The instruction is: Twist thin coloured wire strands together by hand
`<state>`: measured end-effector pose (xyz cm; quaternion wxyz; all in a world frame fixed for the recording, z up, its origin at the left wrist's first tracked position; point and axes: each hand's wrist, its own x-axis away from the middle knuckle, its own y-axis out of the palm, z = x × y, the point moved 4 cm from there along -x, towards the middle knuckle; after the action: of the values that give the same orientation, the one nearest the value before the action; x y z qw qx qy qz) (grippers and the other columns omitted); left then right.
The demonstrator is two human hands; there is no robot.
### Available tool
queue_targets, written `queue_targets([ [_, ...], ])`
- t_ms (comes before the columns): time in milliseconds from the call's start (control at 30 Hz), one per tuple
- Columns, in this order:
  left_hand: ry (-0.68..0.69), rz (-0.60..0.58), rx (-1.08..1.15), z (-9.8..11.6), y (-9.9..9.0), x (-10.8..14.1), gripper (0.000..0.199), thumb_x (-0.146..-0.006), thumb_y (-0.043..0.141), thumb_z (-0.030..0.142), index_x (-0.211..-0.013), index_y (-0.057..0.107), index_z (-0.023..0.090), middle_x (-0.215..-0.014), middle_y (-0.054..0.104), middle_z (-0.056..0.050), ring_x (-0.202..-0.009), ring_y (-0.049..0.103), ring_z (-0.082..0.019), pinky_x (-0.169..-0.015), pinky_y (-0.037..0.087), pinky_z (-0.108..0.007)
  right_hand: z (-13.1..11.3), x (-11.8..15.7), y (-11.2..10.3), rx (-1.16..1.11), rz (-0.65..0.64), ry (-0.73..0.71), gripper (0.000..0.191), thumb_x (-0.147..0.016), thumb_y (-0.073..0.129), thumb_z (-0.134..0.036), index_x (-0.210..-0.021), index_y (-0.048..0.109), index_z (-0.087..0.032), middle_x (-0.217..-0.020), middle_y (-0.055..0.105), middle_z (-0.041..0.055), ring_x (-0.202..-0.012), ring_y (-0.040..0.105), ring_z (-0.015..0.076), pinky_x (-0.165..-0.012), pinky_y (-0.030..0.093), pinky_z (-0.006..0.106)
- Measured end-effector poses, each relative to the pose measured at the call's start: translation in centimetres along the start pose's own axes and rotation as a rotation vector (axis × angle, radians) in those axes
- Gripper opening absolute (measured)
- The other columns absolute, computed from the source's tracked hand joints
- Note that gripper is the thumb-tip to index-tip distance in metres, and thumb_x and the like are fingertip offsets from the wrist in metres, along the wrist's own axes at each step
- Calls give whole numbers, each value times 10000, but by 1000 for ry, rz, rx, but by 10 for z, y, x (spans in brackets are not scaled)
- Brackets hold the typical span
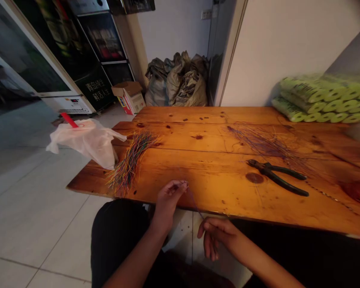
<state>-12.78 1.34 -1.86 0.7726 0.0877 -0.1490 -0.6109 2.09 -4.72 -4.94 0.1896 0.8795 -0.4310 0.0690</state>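
My left hand (169, 202) is raised at the near edge of the wooden table (198, 136), its fingertips pinching a thin purple wire (194, 201). The wire runs down to my right hand (217, 239), which is curled around its lower end below the table edge. To the left of my hands lies a bundle of multicoloured thin wires (127, 165). Black-handled pliers (273, 176) lie shut to the right, and a loose spread of fine wires (267, 144) is beyond them.
A crumpled white plastic bag (87, 140) lies at the table's left end. Green-wrapped rolls (324, 98) stand at the back right. Behind the table are a cardboard box (128, 97) and bulging sacks (177, 82). Tiled floor surrounds the left side.
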Motion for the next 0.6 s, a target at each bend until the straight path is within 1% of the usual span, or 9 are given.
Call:
queue_targets([
  [167,-7,30,-19,-1,0,0,142,-579,742,231,-611,621,163,-685,643,7,-717,588,-115,-752,452,-249,7,-3,1,-86,-19,25,375,-854,456,-485,-789,563,-131,-532,623,17,-399,529,81,-415,378,182],
  [367,-1,31,-6,0,1,0,152,-590,740,229,-612,605,162,-692,631,9,-721,583,-113,-753,447,-248,3,0,4,-129,-16,45,376,-842,473,-492,-782,560,-131,-534,627,24,-397,537,84,-416,383,182],
  [433,4,28,-3,0,2,0,147,-610,733,235,-678,623,164,-709,631,10,-715,586,-108,-736,445,-238,-1,1,5,-148,10,46,371,-845,474,-484,-779,561,-130,-539,628,27,-401,539,80,-419,375,176],
  [533,1,37,8,1,3,1,207,-646,716,244,-821,631,173,-717,633,9,-712,607,-117,-690,446,-232,-9,4,6,-179,52,36,355,-862,464,-458,-780,565,-129,-553,624,26,-410,536,71,-427,367,169],
  [600,3,33,10,1,3,2,195,-680,692,252,-844,629,169,-727,644,-1,-722,619,-124,-684,447,-235,-13,6,7,-208,81,37,338,-871,462,-438,-787,571,-129,-566,618,22,-426,533,67,-442,375,168],
])
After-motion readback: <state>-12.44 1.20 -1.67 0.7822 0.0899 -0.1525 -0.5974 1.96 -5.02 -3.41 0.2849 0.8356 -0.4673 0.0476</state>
